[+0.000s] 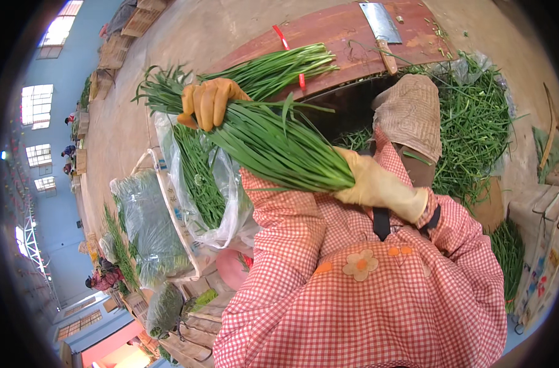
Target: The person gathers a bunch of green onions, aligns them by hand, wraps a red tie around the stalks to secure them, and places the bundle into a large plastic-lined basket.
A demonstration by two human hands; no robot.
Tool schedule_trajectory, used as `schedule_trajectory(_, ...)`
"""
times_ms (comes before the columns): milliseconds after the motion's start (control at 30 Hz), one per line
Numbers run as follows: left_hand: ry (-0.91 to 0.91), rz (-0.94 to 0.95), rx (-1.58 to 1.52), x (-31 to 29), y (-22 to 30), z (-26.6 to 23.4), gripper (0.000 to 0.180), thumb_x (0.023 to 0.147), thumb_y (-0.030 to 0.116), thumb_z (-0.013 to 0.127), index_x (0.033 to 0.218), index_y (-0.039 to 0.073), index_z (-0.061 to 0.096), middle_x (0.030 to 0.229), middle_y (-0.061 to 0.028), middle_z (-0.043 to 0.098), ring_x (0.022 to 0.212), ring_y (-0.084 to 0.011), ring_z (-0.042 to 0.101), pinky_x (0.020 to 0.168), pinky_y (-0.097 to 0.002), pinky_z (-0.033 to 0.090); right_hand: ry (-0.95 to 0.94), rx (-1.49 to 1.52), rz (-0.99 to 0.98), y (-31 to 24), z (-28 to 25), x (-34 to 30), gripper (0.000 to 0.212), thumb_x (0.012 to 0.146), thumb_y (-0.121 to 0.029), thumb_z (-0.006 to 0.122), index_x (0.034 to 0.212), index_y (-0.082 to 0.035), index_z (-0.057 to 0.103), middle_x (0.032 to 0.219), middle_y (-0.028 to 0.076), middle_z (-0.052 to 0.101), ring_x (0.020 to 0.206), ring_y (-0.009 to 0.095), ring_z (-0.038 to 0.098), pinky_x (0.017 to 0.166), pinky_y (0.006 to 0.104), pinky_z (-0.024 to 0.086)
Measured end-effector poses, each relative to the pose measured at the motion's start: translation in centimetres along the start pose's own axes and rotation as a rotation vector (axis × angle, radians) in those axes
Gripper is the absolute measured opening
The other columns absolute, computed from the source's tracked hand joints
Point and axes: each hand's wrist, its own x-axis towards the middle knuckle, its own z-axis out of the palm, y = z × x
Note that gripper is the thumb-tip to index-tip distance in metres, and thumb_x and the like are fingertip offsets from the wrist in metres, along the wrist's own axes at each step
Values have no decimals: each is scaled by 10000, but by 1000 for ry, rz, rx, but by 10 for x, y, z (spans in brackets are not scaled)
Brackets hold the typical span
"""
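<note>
Across my lap I hold a thick bunch of garlic chives [279, 147] between both gloved hands. My left hand [212, 103], in an orange-brown glove, is closed round the leafy end, whose tips fan out past the fist. In a cream rubber glove, my right hand [380, 184] grips the other end, hiding the stem ends. Just beyond, a second chive bunch [279, 70] lies on a reddish wooden board [328, 37]. Red strips [281, 37] show beside that bunch. A cleaver [380, 27] with a wooden handle rests at the board's far right.
A large heap of loose chives [469, 129] lies to my right. At left, chives fill an open clear plastic bag [221, 227], near a white-framed cart [169, 214] and a wrapped green bundle [148, 218]. Cloth covers my knee [411, 110]. Other people work far left.
</note>
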Motion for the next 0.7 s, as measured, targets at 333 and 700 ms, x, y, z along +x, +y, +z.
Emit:
schedule_trajectory(333,-180,-86,-24,28,-22,-20,180,978,232,611,890,88,548,618,23,635,565,-87,609,630,-228,570,-67,244,0,4,-6,-4,492,739,-75,818,1163,-14,574,968,-4,639,870,89,546,809,260,489)
schedule_trajectory(700,666,-274,580,2,-217,-54,337,1009,312,562,1224,56,596,1142,-131,672,1097,-223,615,977,-417,496,557,-746,206,-191,-179,-151,448,757,-1,719,1191,-26,611,976,69,708,938,151,641,831,305,521)
